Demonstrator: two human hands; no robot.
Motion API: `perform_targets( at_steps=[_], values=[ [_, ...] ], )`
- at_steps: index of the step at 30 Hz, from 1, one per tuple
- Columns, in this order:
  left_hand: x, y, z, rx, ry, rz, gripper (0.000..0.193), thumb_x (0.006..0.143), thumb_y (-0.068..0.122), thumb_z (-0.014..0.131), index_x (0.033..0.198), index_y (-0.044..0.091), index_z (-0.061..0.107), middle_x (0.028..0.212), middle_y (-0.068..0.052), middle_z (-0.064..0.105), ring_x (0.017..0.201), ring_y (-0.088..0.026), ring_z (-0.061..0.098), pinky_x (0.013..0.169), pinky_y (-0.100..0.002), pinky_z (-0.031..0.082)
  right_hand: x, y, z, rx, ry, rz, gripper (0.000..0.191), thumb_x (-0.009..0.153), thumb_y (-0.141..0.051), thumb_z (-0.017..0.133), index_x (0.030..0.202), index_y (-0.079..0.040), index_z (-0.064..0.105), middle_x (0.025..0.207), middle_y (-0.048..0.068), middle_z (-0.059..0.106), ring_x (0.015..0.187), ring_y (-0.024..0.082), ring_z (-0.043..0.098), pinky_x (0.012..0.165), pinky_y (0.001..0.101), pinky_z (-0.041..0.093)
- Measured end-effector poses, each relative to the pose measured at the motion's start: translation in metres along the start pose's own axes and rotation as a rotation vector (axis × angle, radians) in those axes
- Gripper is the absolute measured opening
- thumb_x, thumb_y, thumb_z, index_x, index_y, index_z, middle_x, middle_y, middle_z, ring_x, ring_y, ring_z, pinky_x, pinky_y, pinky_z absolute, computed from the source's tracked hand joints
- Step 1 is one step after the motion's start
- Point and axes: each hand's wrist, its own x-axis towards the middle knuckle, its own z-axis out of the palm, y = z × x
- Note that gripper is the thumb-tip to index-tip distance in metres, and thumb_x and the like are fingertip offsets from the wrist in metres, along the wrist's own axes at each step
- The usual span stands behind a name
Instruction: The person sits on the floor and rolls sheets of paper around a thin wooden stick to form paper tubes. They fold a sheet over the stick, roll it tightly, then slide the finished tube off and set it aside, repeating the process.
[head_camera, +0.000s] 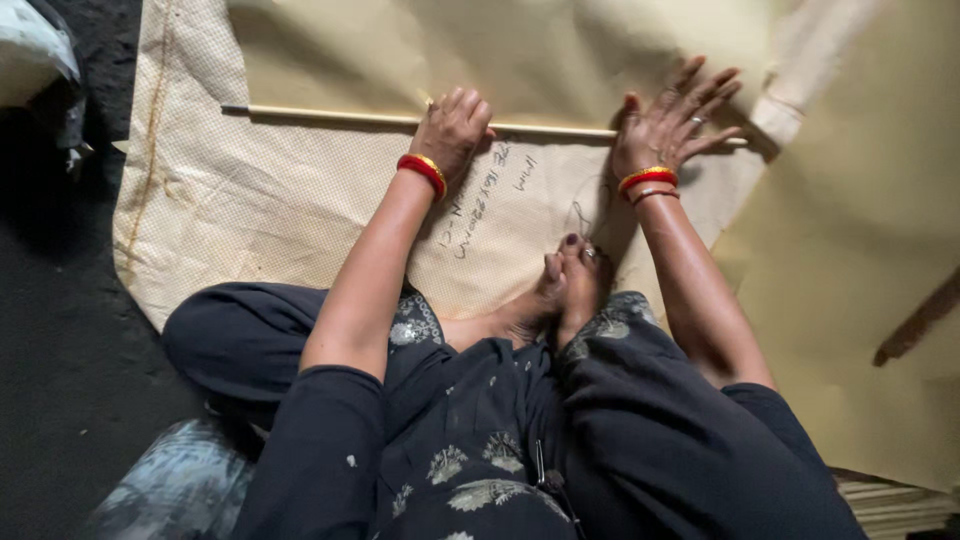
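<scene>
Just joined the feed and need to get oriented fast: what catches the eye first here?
Two hands press on a thin wooden stick lying across tan paper at the top: the left hand curled over it, the right hand spread flat. Both wrists wear red and gold bangles. Below the stick lies a cream dotted sheet with handwriting, on a dark floor.

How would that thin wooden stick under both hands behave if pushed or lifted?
The stick looks round and slender, so it would probably roll on the paper sheet. Likely light, somewhat bendy. The left hand and right hand press on it.
</scene>
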Motion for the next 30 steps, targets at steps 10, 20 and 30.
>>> perform_targets(
  at_steps=[10, 20, 30],
  values=[
    [-0.106, 0.052, -0.021, -0.096, -0.017, -0.121, 0.023, 0.09, 0.022, 0.072, 0.102, 0.008, 0.058, 0.104, -0.011, 0.058, 0.107, -0.029, 0.056, 0.095, -0.041, 0.044, -0.102, 0.087, -0.105, -0.041, -0.544, -0.614, 0.098, 0.097, -0.056, 0.045, 0.163, -0.003, -0.004, 0.168, 0.029, 0.009, 0.144, 0.047, 0.033, 0.119, 0.0503, 0.029],
    [-0.124, 0.069, -0.012, 0.085, -0.016, -0.08, 0.036, 0.094, 0.038, 0.064, 0.11, 0.007, 0.057, 0.11, -0.011, 0.057, 0.111, -0.029, 0.054, 0.099, -0.044, 0.043, -0.15, -0.026, 0.13, 0.137, 0.133, -0.371, 0.084, 0.106, -0.059, 0.039, 0.168, -0.013, 0.004, 0.174, 0.015, -0.003, 0.162, 0.03, -0.001, 0.126, 0.0638, 0.004],
    [-0.084, 0.056, 0.001, 0.06, -0.064, -0.151, 0.031, 0.102, 0.042, 0.062, 0.109, 0.012, 0.055, 0.111, -0.009, 0.054, 0.106, -0.028, 0.05, 0.094, -0.044, 0.039, -0.054, -0.09, 0.053, -0.062, -0.048, -0.238, 0.081, 0.109, -0.064, 0.028, 0.17, -0.016, 0.004, 0.177, 0.009, -0.003, 0.164, 0.023, -0.004, 0.125, 0.0657, -0.006]
  ],
)
